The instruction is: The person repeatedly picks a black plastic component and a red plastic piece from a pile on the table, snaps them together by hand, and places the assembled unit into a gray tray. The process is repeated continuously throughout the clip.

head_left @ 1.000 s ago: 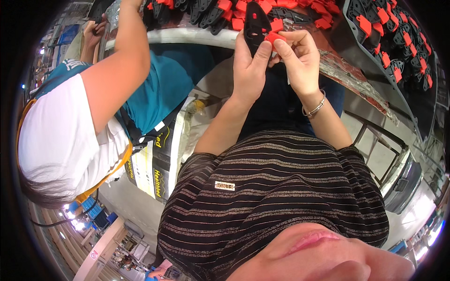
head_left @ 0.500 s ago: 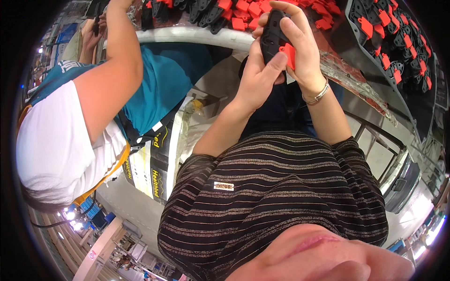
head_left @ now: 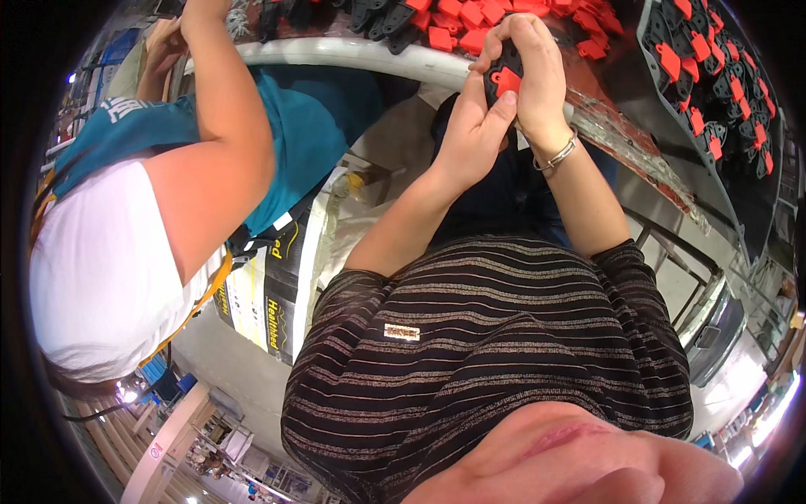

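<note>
Between my two hands is a black plastic part with a red tab [head_left: 505,81] on it, near the table's edge. My left hand [head_left: 472,139] is closed on its lower side, with the thumb by the red tab. Curled over the top and right side, my right hand [head_left: 541,76] covers much of the black body. A pile of loose red tabs [head_left: 478,14] and several black plastic parts [head_left: 390,21] lie on the table just beyond my hands.
A dark tray [head_left: 651,63] at the right holds many black parts with red tabs. The table has a white padded edge [head_left: 353,52]. At my left a co-worker in a teal apron [head_left: 302,118] sits close, one arm reaching to the table. A metal-framed seat [head_left: 714,323] stands at right.
My right-hand fingers have curled over the black part, which now shows less of its body. The red tab sits slightly higher and more to the left. The co-worker's arm has shifted slightly.
</note>
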Tool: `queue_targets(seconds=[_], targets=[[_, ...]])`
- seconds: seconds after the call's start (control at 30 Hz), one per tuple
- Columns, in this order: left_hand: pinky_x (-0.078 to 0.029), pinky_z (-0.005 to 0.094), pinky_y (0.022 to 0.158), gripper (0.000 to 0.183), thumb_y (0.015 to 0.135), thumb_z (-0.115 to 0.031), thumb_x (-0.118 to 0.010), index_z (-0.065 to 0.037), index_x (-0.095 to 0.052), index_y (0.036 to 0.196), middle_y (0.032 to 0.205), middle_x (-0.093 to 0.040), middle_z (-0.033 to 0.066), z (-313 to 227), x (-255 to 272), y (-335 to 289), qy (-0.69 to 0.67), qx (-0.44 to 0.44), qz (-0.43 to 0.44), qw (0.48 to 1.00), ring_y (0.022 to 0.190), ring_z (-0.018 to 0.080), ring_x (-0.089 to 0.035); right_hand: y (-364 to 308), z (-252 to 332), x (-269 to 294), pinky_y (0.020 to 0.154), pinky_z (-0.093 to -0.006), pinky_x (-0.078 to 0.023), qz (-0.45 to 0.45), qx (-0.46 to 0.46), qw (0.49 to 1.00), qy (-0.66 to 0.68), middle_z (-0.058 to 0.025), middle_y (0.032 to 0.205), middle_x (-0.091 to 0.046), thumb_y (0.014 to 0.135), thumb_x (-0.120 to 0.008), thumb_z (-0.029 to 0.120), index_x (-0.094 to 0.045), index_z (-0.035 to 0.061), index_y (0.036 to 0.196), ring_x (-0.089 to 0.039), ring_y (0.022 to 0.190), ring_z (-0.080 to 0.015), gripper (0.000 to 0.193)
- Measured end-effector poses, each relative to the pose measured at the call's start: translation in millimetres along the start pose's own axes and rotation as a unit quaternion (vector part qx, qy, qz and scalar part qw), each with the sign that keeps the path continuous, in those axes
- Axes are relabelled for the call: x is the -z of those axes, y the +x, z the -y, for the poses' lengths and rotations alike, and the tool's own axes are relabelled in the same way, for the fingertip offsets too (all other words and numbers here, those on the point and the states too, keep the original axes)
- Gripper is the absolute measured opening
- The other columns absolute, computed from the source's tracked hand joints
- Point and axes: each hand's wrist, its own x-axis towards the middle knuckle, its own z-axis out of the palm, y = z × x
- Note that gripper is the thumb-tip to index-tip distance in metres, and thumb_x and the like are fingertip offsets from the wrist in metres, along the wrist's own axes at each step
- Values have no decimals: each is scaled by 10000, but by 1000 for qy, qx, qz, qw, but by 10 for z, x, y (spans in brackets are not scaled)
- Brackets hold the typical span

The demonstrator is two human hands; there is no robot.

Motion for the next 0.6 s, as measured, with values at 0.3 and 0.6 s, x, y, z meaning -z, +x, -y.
queue_targets(seconds=[0.3, 0.6], targets=[[-478, 250, 715, 358, 940, -213, -533, 24, -473, 1201, 862, -597, 54, -153, 564, 386, 50, -116, -123, 984, 774, 117, -566, 188, -84, -77, 700, -240, -492, 134, -45, 961, -238, -44, 856, -622, 893, -609, 237, -581, -19, 1070, -599, 789, -104, 312], [-487, 341, 803, 426, 879, -291, -588, 76, -569, 1096, 985, -649, 192, -268, 1656, 1015, 357, -132, -297, 875, 915, 259, -631, 938, -334, -10, 563, -249, -499, 46, -180, 962, -202, -52, 808, -603, 896, -581, 289, -538, 13, 983, -588, 645, -130, 292]])
